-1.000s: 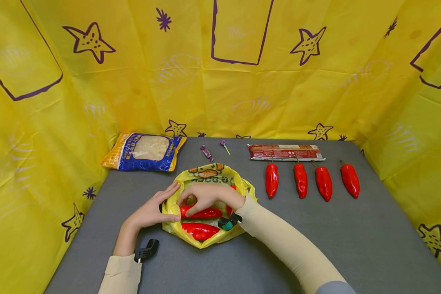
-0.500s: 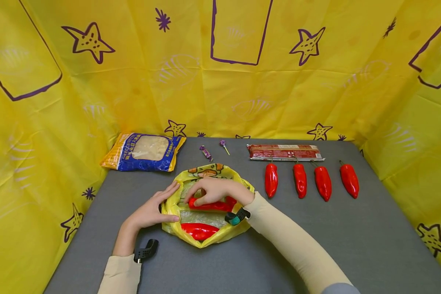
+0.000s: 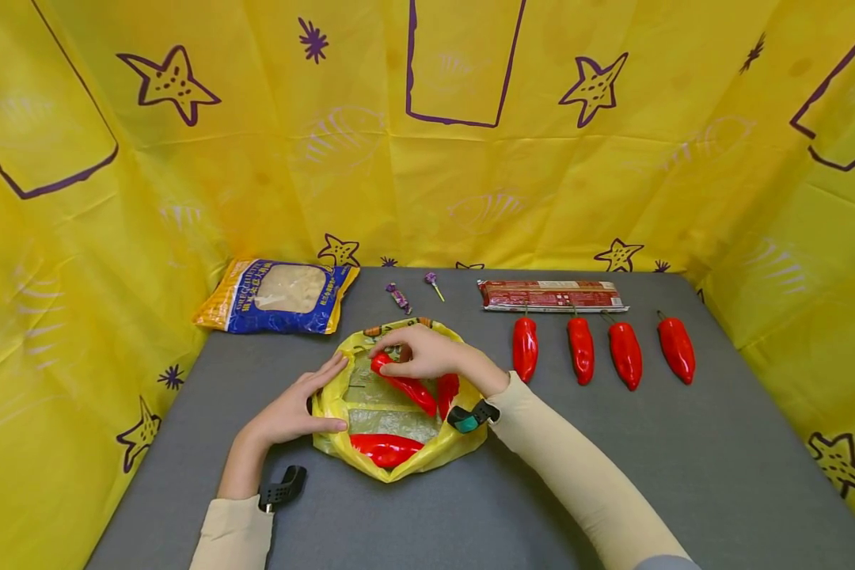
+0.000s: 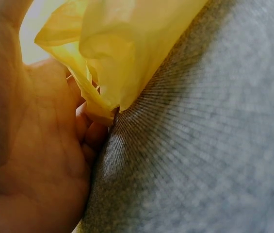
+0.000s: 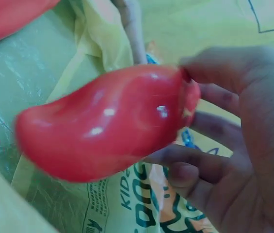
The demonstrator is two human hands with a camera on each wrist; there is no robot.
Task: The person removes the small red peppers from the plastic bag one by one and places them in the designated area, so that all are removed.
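Note:
A yellow plastic bag [image 3: 333, 396] lies wide open on the grey table. At its left rim is my left hand [image 3: 292, 408], thumb and fingers spread apart along the edge; the left wrist view shows its lower fingers bent against the yellow plastic [image 4: 122, 58]. Over the bag's opening, my right hand [image 3: 423, 352] pinches a red pepper [image 3: 409, 388] by its upper end, and the pepper slants down to the right. The right wrist view shows this pepper [image 5: 103, 124] gripped at its stem end. Inside the bag lie another pepper [image 3: 387, 450] near the front and one [image 3: 447, 392] at the right.
Several red peppers [image 3: 580, 351] stand in a row right of the bag, below a long red packet [image 3: 552, 295]. A blue and orange pasta bag [image 3: 285, 297] lies back left. Between are a wrapped candy [image 3: 399, 298] and a lollipop [image 3: 435, 285]. Yellow cloth surrounds the table.
My right hand has moved up and to the right with the pepper, which has turned from lying nearly level to a slant. My left hand has stayed at the rim.

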